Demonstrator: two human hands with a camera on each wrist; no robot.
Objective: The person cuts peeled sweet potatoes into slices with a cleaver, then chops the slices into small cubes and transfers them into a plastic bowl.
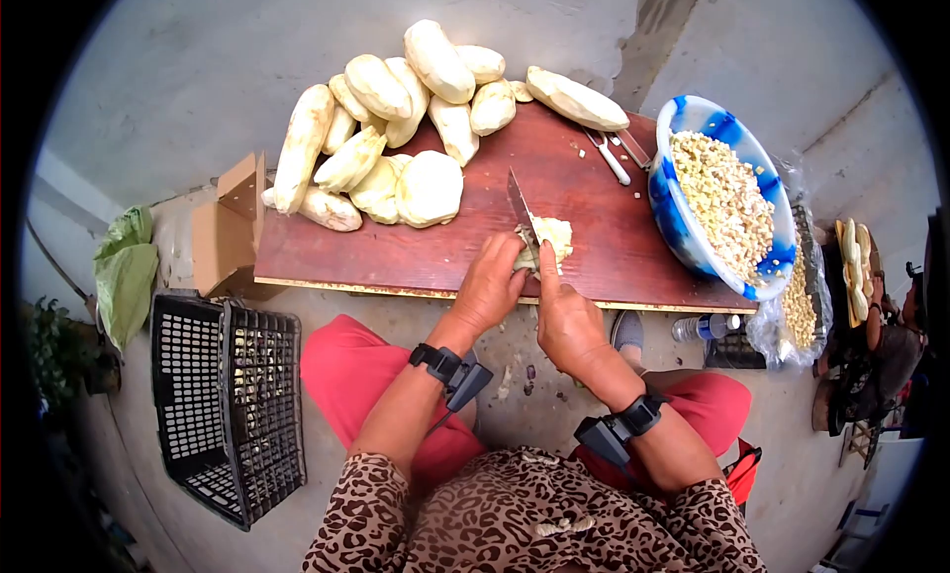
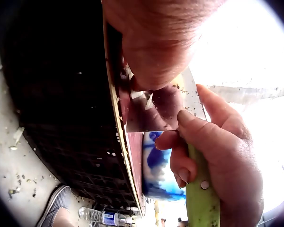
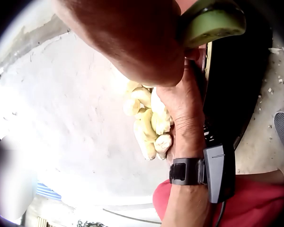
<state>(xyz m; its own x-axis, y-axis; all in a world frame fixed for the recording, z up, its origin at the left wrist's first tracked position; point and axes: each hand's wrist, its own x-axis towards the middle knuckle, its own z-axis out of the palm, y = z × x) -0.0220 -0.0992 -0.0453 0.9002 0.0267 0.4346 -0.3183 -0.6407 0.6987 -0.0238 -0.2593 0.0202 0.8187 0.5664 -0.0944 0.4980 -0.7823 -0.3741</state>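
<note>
My right hand point(image 1: 569, 326) grips a broad-bladed knife point(image 2: 156, 111) by its green handle point(image 2: 201, 194), thumb and forefinger up by the base of the blade. In the head view the blade points away from me over the red board. Close against the blade's left side, my left hand point(image 1: 492, 276) holds a pale piece of peeled eggplant with bent fingers, which hide much of it. More cut eggplant point(image 1: 554, 238) lies at the blade's right side. Several whole peeled eggplants point(image 1: 376, 88) are heaped at the back left, a thick cut one point(image 1: 429, 189) nearest.
A blue and white basin point(image 1: 732, 128) of diced pieces point(image 1: 722, 197) stands at the board's right end. A white-handled peeler or knife point(image 1: 612, 162) lies beside it. Black crates point(image 1: 237, 405) sit at lower left. A water bottle point(image 1: 698, 328) lies on the floor under the table point(image 1: 614, 246).
</note>
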